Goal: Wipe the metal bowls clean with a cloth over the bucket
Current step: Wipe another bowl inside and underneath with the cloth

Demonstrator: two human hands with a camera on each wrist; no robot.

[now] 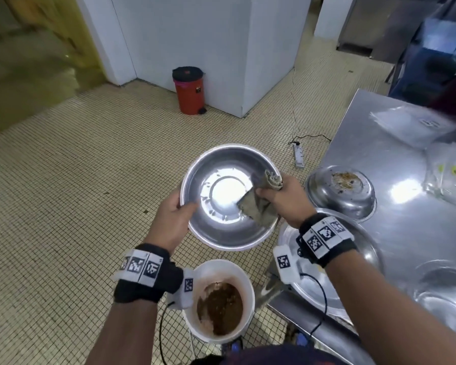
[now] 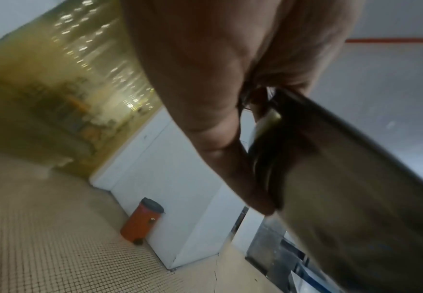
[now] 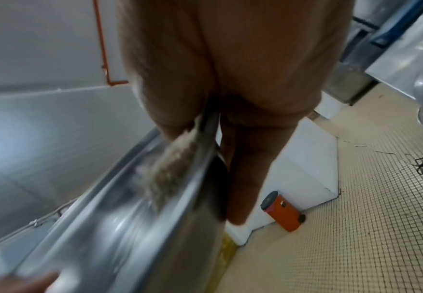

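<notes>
Steel counter (image 1: 366, 143) on the person's right, biggest thing here. It carries an upside-down metal bowl (image 1: 341, 192) with brown residue caked on its base, and a wide steel basin (image 1: 363, 233) closer to the person, partly hidden by the right forearm; its contents can't be made out. Clear plastic bags (image 1: 408, 122) lie at the counter's far end, blurred.

Held bowl (image 1: 228, 197) is up in the air, open side facing the person, just ahead of and above the white bucket (image 1: 244, 280). Its inside is shiny with a bright glare at the centre, only small specks around the base ring. Bucket stands on the tiled floor beside the counter corner and holds brown sludgy waste, with brown smears up the inner wall.

Left hand (image 1: 173, 219) grips the bowl's left rim, thumb inside, fingers behind. Right hand (image 1: 281, 196) is closed around a bunched grey-brown cloth (image 1: 258, 206), pinching it against the bowl's right rim; a flap hangs down the inner wall.

Red pedal bin (image 1: 188, 90) with a black lid stands against the white pillar, well apart. A power strip (image 1: 298, 155) lies on the floor by the counter.

Left wrist view: only the bowl's outer wall (image 2: 343, 198), dark and blurred, with fingers (image 2: 218, 128) behind the rim; interior is hidden there. Right wrist view alone shows the cloth (image 3: 172, 158) sitting inside the rim while fingers (image 3: 250, 158) run down the outside. Bucket shows only in the head view.
</notes>
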